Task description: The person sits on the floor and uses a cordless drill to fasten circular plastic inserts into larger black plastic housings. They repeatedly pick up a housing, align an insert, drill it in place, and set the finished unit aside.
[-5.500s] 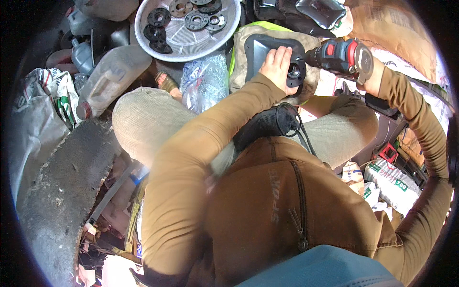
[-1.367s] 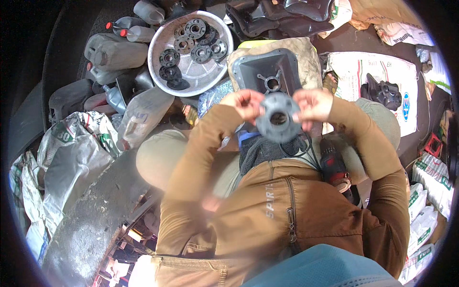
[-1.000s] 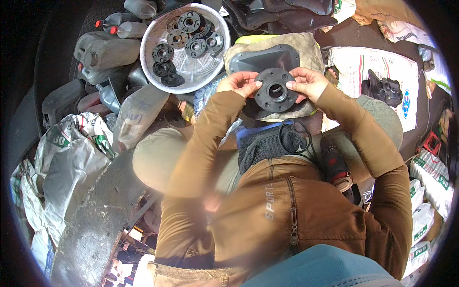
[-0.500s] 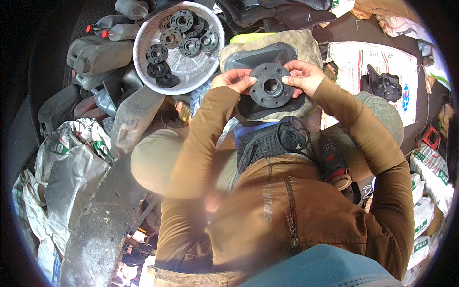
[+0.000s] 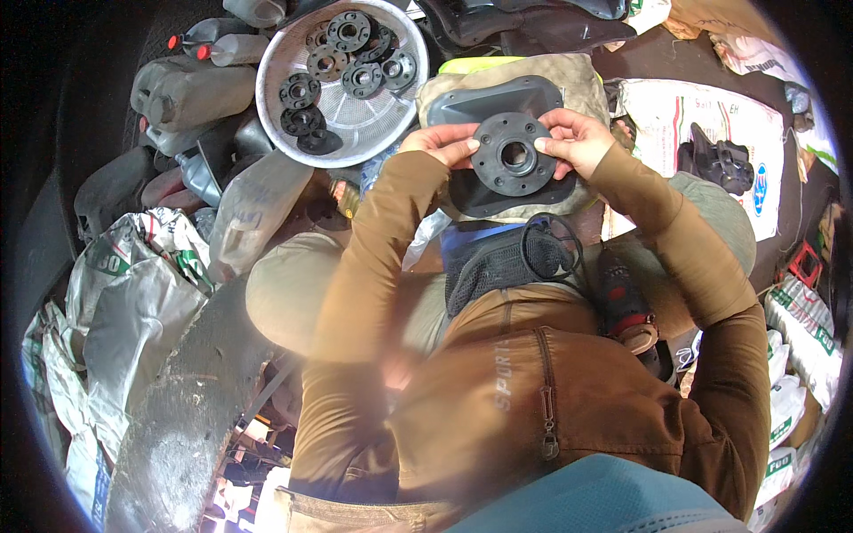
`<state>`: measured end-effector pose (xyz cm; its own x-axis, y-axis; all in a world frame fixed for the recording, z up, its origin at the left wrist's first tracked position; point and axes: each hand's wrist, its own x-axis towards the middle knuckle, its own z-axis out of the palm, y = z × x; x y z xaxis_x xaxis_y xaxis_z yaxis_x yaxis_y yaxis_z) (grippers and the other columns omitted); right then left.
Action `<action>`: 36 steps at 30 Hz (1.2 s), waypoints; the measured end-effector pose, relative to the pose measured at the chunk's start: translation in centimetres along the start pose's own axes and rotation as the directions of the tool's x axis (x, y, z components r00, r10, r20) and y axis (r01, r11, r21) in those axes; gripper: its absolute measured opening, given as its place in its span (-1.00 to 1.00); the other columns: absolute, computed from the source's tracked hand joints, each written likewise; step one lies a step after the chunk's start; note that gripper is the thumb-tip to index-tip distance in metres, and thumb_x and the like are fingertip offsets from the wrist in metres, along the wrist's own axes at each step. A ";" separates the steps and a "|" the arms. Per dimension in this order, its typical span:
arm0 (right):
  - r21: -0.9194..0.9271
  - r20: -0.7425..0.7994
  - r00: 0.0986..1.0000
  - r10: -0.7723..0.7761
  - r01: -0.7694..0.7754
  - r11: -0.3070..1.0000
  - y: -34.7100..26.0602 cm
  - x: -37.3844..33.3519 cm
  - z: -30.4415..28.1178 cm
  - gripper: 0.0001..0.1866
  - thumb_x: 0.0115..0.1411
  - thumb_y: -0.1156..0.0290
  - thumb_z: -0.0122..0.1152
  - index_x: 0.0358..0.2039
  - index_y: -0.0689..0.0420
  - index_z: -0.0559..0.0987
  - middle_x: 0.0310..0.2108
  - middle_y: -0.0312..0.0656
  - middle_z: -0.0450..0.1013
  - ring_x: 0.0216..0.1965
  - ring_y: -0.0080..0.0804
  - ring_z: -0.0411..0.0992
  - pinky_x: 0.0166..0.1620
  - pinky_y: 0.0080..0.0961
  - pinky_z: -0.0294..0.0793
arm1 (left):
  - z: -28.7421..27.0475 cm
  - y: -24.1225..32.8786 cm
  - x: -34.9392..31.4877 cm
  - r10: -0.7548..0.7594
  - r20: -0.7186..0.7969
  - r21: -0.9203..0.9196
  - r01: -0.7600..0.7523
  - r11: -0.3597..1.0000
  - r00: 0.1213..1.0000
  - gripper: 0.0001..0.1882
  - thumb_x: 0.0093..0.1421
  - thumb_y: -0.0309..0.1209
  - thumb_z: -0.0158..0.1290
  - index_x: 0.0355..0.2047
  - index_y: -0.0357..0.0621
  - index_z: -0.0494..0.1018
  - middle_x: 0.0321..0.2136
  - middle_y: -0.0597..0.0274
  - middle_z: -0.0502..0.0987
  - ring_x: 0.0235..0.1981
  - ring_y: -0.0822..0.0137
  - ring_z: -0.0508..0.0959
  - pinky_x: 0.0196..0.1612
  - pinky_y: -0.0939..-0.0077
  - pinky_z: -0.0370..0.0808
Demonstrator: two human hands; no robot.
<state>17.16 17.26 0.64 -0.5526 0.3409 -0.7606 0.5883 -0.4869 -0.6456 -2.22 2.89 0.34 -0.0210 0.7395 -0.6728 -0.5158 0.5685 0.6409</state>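
Observation:
Between both hands I hold a round black flange point(image 5: 493, 175) with a wide centre hole and small holes around its rim. My left hand point(image 5: 444, 145) pinches its left edge between thumb and fingers, and my right hand point(image 5: 576, 142) grips its right edge the same way. The flange's flat face is turned up toward me. Beneath it, a dark grey moulded plastic cover point(image 5: 484, 102) with a holed rim lies on a beige cushion point(image 5: 582, 80). The flange and my hands hide the cover's middle.
Up left, a white mesh basket point(image 5: 386, 120) holds several similar black flanges point(image 5: 349, 32). Grey plastic jugs point(image 5: 200, 93) crowd the left side. A black part point(image 5: 715, 163) sits on a white sack point(image 5: 657, 107) at right. A power tool point(image 5: 622, 298) rests near my right thigh.
The whole scene has shifted slightly to the right in the picture. Both hands keep their hold on the flange, which stays almost flat over the cover.

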 end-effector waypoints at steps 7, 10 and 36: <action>0.007 -0.004 1.000 -0.020 0.020 1.000 0.1 0.0 0.0 -0.64 0.08 0.49 0.20 -0.10 0.25 0.40 -0.47 -0.30 0.37 -0.60 -0.59 0.34 -0.62 -0.67 0.41 | 0.9 0.0 -0.3 0.021 -0.077 0.000 -0.021 1.000 0.997 -0.68 0.16 -0.47 0.05 -0.06 -0.28 0.43 -0.22 0.23 0.54 -0.25 0.46 0.52 -0.12 0.62 0.45; 0.011 -0.004 1.000 -0.024 0.024 1.000 -0.2 -0.2 0.2 -0.66 0.09 0.49 0.20 -0.11 0.24 0.40 -0.51 -0.33 0.35 -0.60 -0.59 0.34 -0.61 -0.67 0.42 | 0.9 -0.3 -0.2 0.038 -0.116 0.056 -0.032 0.998 0.993 -0.67 0.16 -0.46 0.06 -0.06 -0.27 0.43 -0.24 0.25 0.54 -0.27 0.48 0.51 -0.13 0.64 0.44; -0.550 -0.075 0.978 -0.194 0.122 0.827 -2.7 -11.5 -8.6 -0.81 0.23 0.35 -0.04 -0.37 0.18 0.49 -0.59 -0.30 0.41 -0.55 -0.56 0.38 -0.47 -0.66 0.36 | -8.6 2.7 -6.6 0.355 -0.442 0.897 0.412 0.159 0.824 -0.77 0.01 -0.31 0.18 -0.30 -0.06 0.57 -0.44 0.16 0.59 -0.40 0.36 0.55 -0.24 0.48 0.47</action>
<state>26.96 21.57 10.58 -0.6104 0.4879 -0.6240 0.7434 0.0810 -0.6639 -10.80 -3.55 3.28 -0.5790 0.6517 -0.4899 0.6773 0.7190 0.1560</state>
